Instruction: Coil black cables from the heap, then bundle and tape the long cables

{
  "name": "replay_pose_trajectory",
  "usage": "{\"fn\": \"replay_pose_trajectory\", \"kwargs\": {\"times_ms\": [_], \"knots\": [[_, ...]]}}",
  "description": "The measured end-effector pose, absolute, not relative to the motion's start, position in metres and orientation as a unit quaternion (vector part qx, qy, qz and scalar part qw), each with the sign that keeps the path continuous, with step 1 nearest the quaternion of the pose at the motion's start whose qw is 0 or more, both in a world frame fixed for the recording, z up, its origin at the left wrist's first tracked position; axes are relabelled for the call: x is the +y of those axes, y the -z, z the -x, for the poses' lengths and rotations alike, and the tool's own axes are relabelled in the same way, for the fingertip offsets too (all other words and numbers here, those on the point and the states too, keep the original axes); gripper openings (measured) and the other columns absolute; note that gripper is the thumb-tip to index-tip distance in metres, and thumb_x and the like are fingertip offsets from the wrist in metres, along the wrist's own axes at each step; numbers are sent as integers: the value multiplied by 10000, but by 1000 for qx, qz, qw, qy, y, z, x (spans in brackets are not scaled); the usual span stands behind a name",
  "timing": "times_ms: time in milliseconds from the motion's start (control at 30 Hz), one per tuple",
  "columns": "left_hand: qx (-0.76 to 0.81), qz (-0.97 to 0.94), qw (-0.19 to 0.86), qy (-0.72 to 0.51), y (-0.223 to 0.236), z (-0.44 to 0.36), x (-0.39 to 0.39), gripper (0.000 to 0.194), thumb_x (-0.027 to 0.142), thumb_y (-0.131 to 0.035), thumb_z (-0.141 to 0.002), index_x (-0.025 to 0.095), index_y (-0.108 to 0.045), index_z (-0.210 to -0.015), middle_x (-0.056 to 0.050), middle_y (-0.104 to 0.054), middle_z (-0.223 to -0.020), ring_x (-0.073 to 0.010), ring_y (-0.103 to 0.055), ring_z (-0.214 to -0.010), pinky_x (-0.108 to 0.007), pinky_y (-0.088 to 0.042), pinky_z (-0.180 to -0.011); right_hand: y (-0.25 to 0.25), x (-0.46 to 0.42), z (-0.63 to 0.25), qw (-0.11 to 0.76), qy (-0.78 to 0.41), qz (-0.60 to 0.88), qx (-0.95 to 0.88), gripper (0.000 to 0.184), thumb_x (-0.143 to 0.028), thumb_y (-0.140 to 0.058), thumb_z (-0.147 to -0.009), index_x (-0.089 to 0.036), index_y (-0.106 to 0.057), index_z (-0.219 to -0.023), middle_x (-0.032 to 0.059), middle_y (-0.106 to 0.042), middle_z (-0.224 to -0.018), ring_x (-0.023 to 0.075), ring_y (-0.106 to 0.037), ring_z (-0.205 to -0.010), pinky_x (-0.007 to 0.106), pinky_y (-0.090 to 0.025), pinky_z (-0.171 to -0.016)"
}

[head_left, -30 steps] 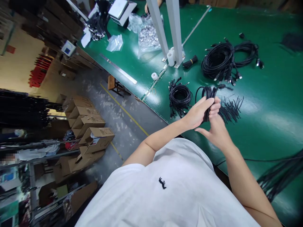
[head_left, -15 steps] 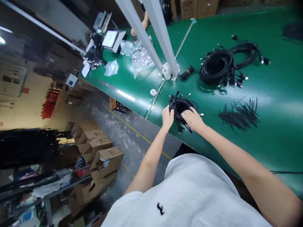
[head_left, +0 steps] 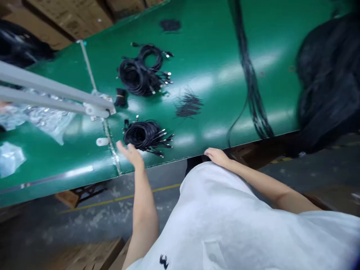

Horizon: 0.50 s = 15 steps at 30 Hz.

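Note:
A coiled bundle of black cables (head_left: pixel 140 135) with metal-tipped plugs lies near the table's front edge. My left hand (head_left: pixel 131 154) is at its lower left side, open, thumb and fingers apart, holding nothing. Further right, my right hand (head_left: pixel 218 156) is at the table edge in front of my shirt, its fingers loosely bent and somewhat blurred; nothing shows in them. A heap of short black ties (head_left: pixel 189 105) lies beyond and to the right of the coil. Behind are larger coils of black cable (head_left: pixel 135 77) and a small banded black bundle (head_left: pixel 120 98).
A grey metal post (head_left: pixel 56 92) crosses the left side, near clear plastic bags (head_left: pixel 50 118) and a white roll (head_left: pixel 102 141). Long black cables (head_left: pixel 249 71) stretch across the green table (head_left: pixel 213 48). A large dark pile (head_left: pixel 327 78) hangs over the edge at right.
Both hands have let go of the cable coil, which stays on the table. My right hand has moved right to the table edge. The view has turned to the right.

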State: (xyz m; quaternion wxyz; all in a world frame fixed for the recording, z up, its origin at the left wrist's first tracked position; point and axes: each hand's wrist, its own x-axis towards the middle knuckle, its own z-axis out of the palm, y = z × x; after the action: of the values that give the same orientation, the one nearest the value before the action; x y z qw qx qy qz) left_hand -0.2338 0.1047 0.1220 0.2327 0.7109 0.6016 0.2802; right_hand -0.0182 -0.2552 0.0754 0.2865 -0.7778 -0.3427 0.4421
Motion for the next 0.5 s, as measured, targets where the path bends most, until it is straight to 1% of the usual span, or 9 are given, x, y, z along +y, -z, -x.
{"fn": "replay_pose_trajectory", "kwargs": {"times_ms": [67, 133, 200, 233, 267, 333, 367, 400, 500], "knots": [[613, -682, 178, -358, -128, 229, 85, 488, 128, -382, -886, 101, -403, -1373, -179, -452, -1458, -193, -457, -1349, -359, -340, -1163, -67, -328, -10, 275, -423, 826, -252, 283, -173, -424, -905, -190, -689, -1002, 97, -702, -1038, 210, -636, -1004, 389, -467, -982], [602, -680, 173, -381, -127, 217, 33, 380, 142, -348, -900, 129, -498, -1249, -141, -562, -1291, -179, -565, -1188, -358, -432, -1072, -57, -374, -37, 280, -431, 837, -189, 307, -208, -428, -907, -177, -662, -1104, 126, -696, -1076, 231, -634, -1044, 419, -464, -995], [561, -726, 264, -298, -112, 195, -44, 275, 173, -363, -908, 148, -583, -1070, -96, -635, -1080, -178, -621, -1043, -376, -469, -1021, -44, -383, -53, 307, -468, 809, -180, 330, -262, -501, -885, -172, -636, -1173, 131, -689, -1127, 237, -629, -1084, 418, -471, -1000], [516, -757, 348, -199, -100, 180, -87, 248, 178, -401, -895, 149, -610, -1025, -90, -650, -1043, -182, -632, -1023, -387, -470, -1023, -39, -375, -55, 328, -493, 783, -190, 341, -289, -537, -871, -175, -632, -1178, 121, -689, -1142, 231, -626, -1097, 407, -476, -1002], [469, -766, 429, -95, -85, 163, -130, 254, 171, -452, -866, 147, -624, -1053, -99, -661, -1076, -191, -640, -1026, -402, -468, -1029, -36, -362, -52, 351, -517, 753, -205, 334, -317, -555, -867, -178, -637, -1159, 106, -694, -1137, 221, -628, -1095, 396, -480, -1001], [409, -741, 531, 49, -55, 129, -204, 472, 162, -628, -753, 133, -579, -1222, -151, -617, -1274, -247, -607, -1164, -438, -437, -1073, -42, -334, -40, 395, -559, 688, -240, 286, -380, -543, -889, -175, -660, -1050, 80, -711, -1065, 198, -641, -1042, 380, -491, -987], [395, -731, 551, 73, -43, 115, -232, 591, 174, -689, -715, 123, -542, -1285, -171, -581, -1342, -275, -561, -1248, -447, -405, -1105, -52, -323, -35, 413, -576, 657, -258, 287, -408, -523, -905, -169, -666, -974, 72, -716, -1013, 189, -650, -998, 374, -499, -972], [390, -725, 563, 69, -33, 105, -255, 617, 205, -687, -741, 112, -512, -1325, -180, -574, -1355, -283, -545, -1272, -448, -400, -1107, -66, -318, -33, 428, -589, 628, -275, 315, -434, -500, -921, -164, -662, -907, 68, -716, -969, 182, -656, -954, 368, -508, -951], [355, -744, 559, 86, -23, 96, -289, 358, 315, -553, -891, 148, -597, -1204, -126, -663, -1209, -244, -599, -1179, -408, -436, -1056, -128, -346, -58, 464, -614, 549, -327, 388, -484, -482, -944, -159, -652, -817, 65, -704, -894, 165, -660, -863, 341, -533, -883]]}}
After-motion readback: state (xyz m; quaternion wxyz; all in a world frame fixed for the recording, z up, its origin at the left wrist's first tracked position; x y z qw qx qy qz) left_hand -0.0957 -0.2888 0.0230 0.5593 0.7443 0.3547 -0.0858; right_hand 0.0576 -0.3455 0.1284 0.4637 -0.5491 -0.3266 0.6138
